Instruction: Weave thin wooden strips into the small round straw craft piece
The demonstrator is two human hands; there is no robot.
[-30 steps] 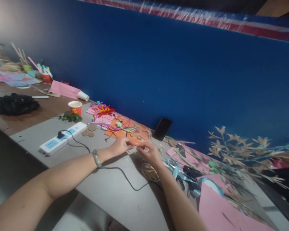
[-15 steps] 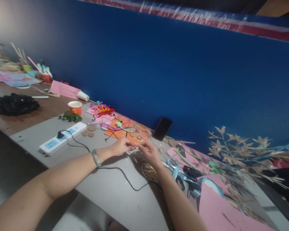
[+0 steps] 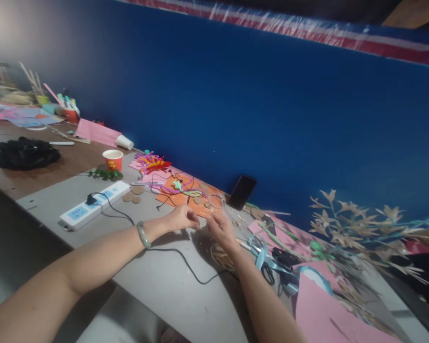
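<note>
My left hand (image 3: 183,218), with a pale green bangle (image 3: 143,235) at the wrist, hovers over the table with thumb and fingers pinched. Facing it a short gap away, my right hand (image 3: 220,227) has its fingers curled together in a pinch too. Whatever lies between the fingertips is too small or thin to make out. Just beyond the hands lies orange paper (image 3: 164,197) with a dark cord, pale green and purple strands and wooden discs on it. A round shallow item (image 3: 221,256) with a clear rim sits partly behind my right forearm.
A white power strip (image 3: 93,206) with a black cable lies left. Behind it stand a red paper cup (image 3: 113,160) and green leaves (image 3: 105,174). A phone (image 3: 241,192) leans on the blue wall. Blue ribbon (image 3: 261,255), pink paper (image 3: 329,309) and dried stems (image 3: 338,219) crowd the right.
My hands were nearly touching at the fingertips; now a small gap separates them, the right hand having shifted slightly right. The objects on the table stay where they were.
</note>
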